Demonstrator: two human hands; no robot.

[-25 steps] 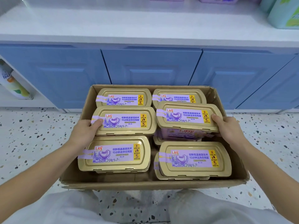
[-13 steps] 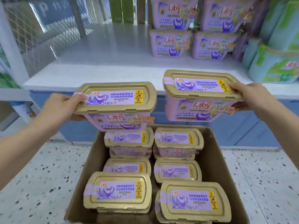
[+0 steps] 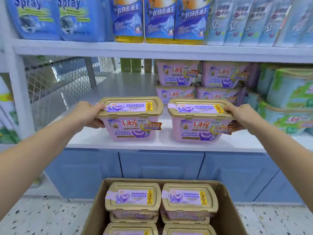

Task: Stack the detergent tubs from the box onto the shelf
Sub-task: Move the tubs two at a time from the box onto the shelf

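Two tubs (image 3: 131, 122) between left hand (image 3: 88, 114), right hand (image 3: 240, 116)

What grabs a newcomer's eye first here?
Two pink, gold-lidded Liby tubs sit side by side at the front of the white shelf: the left tub gripped by the left hand, the right tub by the right hand. Below, an open cardboard box holds more tubs. Matching stacked tubs sit at the shelf's back right.
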